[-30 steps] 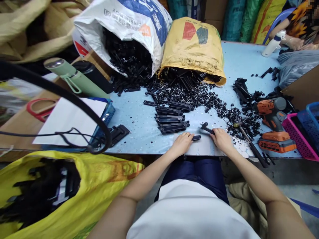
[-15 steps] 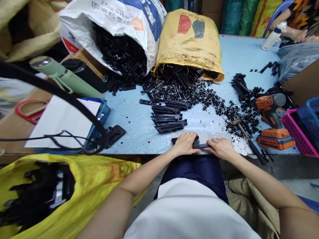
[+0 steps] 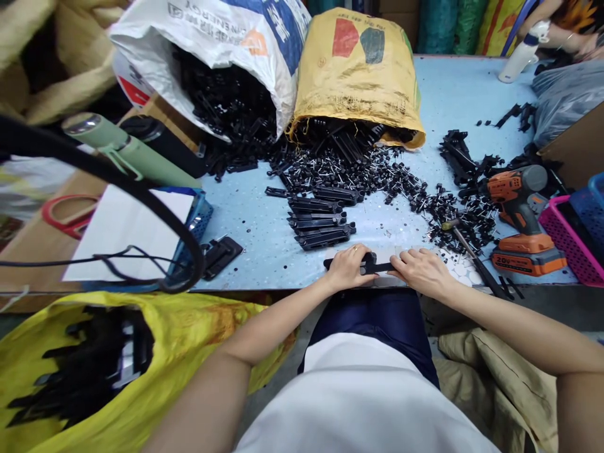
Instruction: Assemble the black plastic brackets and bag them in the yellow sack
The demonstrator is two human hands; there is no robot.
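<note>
At the table's front edge, a long black plastic part [image 3: 380, 267] lies between my hands. My left hand [image 3: 350, 269] is closed over its left portion, the thumb along the near side. The fingers of my right hand [image 3: 419, 270] are curled on its right end. My palms hide much of the part, so its full shape does not show. Just beyond my left hand lies a row of similar long black plastic parts [image 3: 323, 236], side by side. A hammer [image 3: 474, 258] rests to the right of my right hand, its head among small black pieces with metal pins [image 3: 453, 220].
An orange cordless drill [image 3: 523, 220] stands at right beside a pink basket [image 3: 561, 233]. A white sack [image 3: 221, 38] and a yellow sack [image 3: 358, 69] spill black parts at the back. Left are a blue basket [image 3: 202, 217], a green flask [image 3: 146, 157] and a yellow bag [image 3: 198, 314].
The view has shifted slightly. Both hands stay on the black plastic part, which now looks turned a little between them. The row of parts and the tools lie as before.
</note>
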